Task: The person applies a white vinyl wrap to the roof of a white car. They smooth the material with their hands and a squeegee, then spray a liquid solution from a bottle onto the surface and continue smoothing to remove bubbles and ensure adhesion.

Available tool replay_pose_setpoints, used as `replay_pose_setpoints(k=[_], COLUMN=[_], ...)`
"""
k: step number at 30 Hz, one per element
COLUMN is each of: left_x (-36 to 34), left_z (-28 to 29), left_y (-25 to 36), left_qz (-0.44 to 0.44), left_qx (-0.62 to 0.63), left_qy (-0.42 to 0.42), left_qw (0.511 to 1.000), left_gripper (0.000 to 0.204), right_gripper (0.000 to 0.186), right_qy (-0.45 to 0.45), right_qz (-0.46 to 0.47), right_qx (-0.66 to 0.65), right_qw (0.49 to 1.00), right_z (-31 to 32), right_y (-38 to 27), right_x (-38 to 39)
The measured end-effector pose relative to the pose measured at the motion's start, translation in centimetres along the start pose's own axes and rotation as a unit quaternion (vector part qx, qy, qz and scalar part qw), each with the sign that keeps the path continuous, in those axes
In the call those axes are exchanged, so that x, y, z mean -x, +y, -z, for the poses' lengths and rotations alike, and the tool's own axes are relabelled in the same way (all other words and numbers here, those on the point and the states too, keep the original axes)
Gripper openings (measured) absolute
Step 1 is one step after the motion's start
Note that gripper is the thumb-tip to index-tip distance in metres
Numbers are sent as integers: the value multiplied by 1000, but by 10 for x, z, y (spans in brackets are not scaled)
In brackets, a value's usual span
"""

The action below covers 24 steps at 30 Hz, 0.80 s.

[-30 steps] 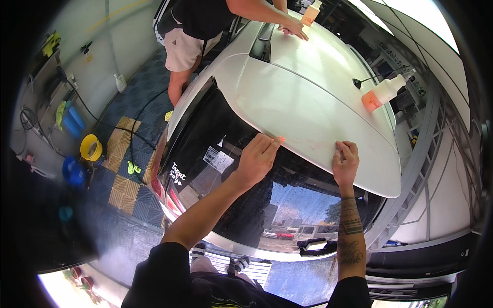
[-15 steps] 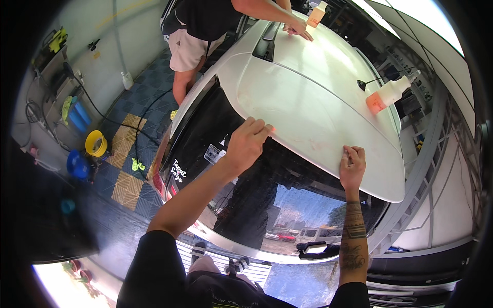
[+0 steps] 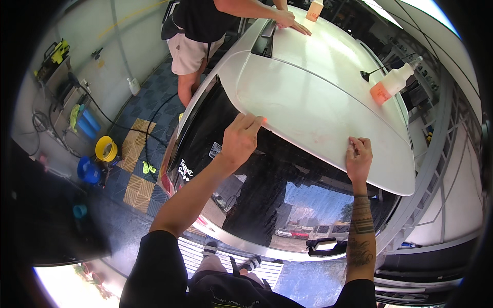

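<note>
A white car's rear spoiler point(image 3: 308, 108) spreads out in front of me, above the dark rear window point(image 3: 246, 190). At the spoiler's left rear edge is my left hand point(image 3: 240, 137), its fingers pinched together. A small orange-red spot shows at its fingertips, too small to name. Further right, my right hand point(image 3: 358, 156) is closed with bent fingers at the spoiler's rear edge. Whatever it may hold is hidden by the fingers. Faint reddish smears mark the white paint between my hands.
A spray bottle point(image 3: 393, 84) with orange liquid stands on the roof at right, near an antenna point(image 3: 365, 75). Another such bottle point(image 3: 314, 10) is farther off. A co-worker's hands point(image 3: 292, 21) press on the roof. Left are yellow point(image 3: 106, 149) and blue buckets point(image 3: 89, 169) and a hose point(image 3: 146, 134).
My left hand has slid a little to the left along the spoiler edge. My right hand stays near the same spot. The whole view has shifted slightly, and the co-worker's hands have moved a little.
</note>
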<state>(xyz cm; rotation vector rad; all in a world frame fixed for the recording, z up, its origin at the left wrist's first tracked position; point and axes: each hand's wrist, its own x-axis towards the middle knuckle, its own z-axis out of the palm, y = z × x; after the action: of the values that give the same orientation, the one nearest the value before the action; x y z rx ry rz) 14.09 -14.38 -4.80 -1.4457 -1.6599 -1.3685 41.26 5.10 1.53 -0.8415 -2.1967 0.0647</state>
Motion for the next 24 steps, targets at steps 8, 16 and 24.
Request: replay_pose_setpoints(k=[8, 16, 24], left_x=[-11, -10, -15], left_z=[-1, -5, -6], left_y=[10, -2, 0], left_qz=[-8, 5, 12], left_qx=[-68, -69, -68], left_qy=[-28, -4, -30], left_qw=[997, 998, 997], left_gripper=[19, 18, 21], right_gripper=[20, 20, 22], right_qy=[25, 35, -1], right_qz=[40, 56, -7], right_qx=[14, 23, 1], right_qw=[999, 998, 1000], right_z=[-4, -4, -2], right_y=[12, 10, 6], right_x=[4, 2, 4])
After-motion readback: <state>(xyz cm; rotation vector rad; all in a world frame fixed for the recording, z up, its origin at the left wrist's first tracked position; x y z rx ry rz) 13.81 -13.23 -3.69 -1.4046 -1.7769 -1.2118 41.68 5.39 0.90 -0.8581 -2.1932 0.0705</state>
